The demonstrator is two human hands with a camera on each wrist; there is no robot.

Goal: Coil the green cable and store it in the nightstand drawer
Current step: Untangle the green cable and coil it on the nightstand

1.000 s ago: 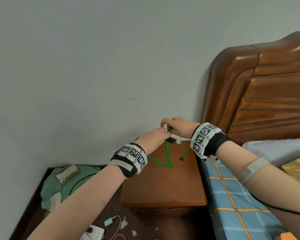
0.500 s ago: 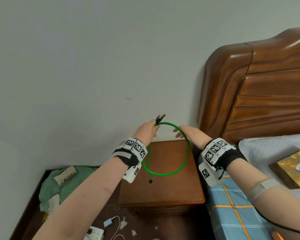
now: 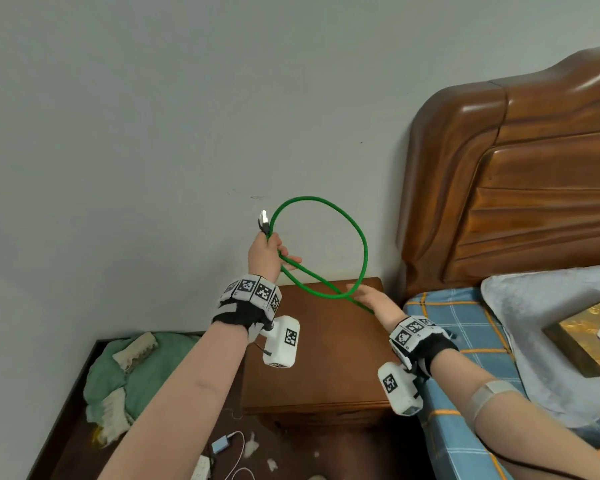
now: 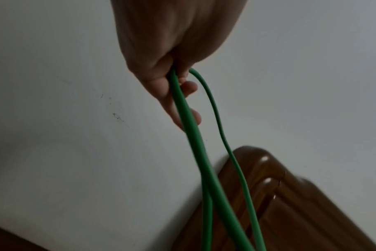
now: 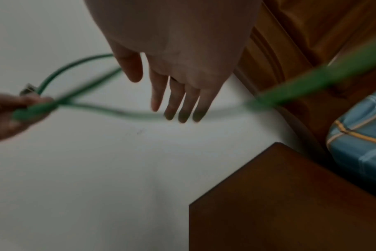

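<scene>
The left hand (image 3: 269, 252) is raised in front of the wall at about 10 o'clock from the nightstand (image 3: 329, 358), with its thumb and curled fingers clamped on the green cable (image 3: 362, 244) just below the plug (image 3: 264, 220), which sticks up past the knuckles. From that grip the cable swings up and round in one wide loop in the air above the nightstand top, then crosses itself near the right hand (image 3: 373, 299), at about 4 o'clock from the left hand. In the left wrist view two strands leave the fist (image 4: 167, 68) and run down out of the picture's bottom edge, so their far course is cut off there.

The right hand lies flat with its fingers (image 5: 172, 100) straight and spread, gripping nothing. A strand passes beneath the palm in the head view; whether it touches the skin cannot be told, since the right wrist view is smeared by motion and the cable (image 5: 311, 81) there is only a green blur. The cable's other end is hidden behind the right forearm.

The nightstand front is in shadow and partly behind the left arm, so its drawer cannot be made out. The wooden headboard (image 3: 516, 185) and the checked bed sheet (image 3: 465, 327) stand at 3 o'clock, both cut off by the frame edge.
</scene>
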